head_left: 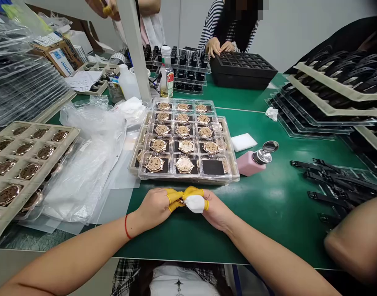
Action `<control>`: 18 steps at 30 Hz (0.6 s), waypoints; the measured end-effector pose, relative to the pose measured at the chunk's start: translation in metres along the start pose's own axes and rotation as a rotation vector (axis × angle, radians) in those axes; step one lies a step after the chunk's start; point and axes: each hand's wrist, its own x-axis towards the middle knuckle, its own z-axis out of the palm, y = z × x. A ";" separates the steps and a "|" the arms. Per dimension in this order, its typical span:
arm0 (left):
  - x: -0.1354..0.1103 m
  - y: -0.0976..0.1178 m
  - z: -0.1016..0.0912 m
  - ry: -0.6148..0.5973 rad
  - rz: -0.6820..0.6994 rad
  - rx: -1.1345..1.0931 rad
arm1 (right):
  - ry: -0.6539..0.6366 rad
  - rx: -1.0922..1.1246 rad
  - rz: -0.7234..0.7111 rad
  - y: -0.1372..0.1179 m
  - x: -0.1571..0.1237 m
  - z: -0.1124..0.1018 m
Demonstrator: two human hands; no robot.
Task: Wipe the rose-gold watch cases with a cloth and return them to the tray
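My left hand [157, 205] and my right hand [214, 207] meet over the table's near side, yellow finger cots on their fingertips. Between them a watch case [182, 201] shows only as a small shiny edge; the fingers hide the rest. My left fingers pinch it. A white cloth [195, 204] is bunched in my right fingers, against the case. Just beyond my hands stands a stack of clear trays [188, 177] with rose-gold watch cases in its compartments. Its top tray's front right compartment [213, 167] shows only a dark floor.
A pink pump bottle [250, 163] and white sponge block [244, 142] stand right of the trays. Black straps [339, 181] lie farther right, below stacked strap trays [333, 98]. Plastic bags [80, 181] and another case tray [31, 154] lie left. A co-worker's hands [219, 46] touch a black box [242, 72].
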 end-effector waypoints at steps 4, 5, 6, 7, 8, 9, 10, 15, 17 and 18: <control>0.001 -0.002 0.001 -0.028 0.109 0.142 | 0.023 -0.170 -0.073 0.001 0.001 0.001; 0.001 -0.002 0.001 -0.042 0.124 0.158 | 0.030 -0.202 -0.084 0.001 0.001 0.001; 0.001 -0.003 0.000 -0.051 0.134 0.163 | 0.031 -0.228 -0.091 0.001 0.001 0.000; 0.001 -0.003 0.000 -0.048 0.148 0.157 | 0.024 -0.242 -0.091 0.001 0.001 0.000; 0.000 -0.003 0.000 -0.030 0.170 0.142 | 0.005 -0.245 -0.082 0.000 0.001 -0.001; 0.000 -0.004 -0.001 -0.010 0.195 0.119 | -0.022 -0.234 -0.068 -0.001 0.000 -0.001; 0.000 -0.003 -0.001 0.012 0.219 0.088 | -0.048 -0.214 -0.052 -0.002 0.000 -0.002; 0.000 0.000 -0.003 0.114 0.296 -0.144 | -0.137 -0.108 0.053 -0.009 -0.001 -0.005; 0.001 0.001 -0.004 0.149 0.271 -0.217 | -0.111 -0.058 0.053 -0.012 -0.001 -0.009; 0.001 0.001 -0.004 0.171 0.246 -0.238 | -0.066 -0.021 0.036 -0.014 0.000 -0.012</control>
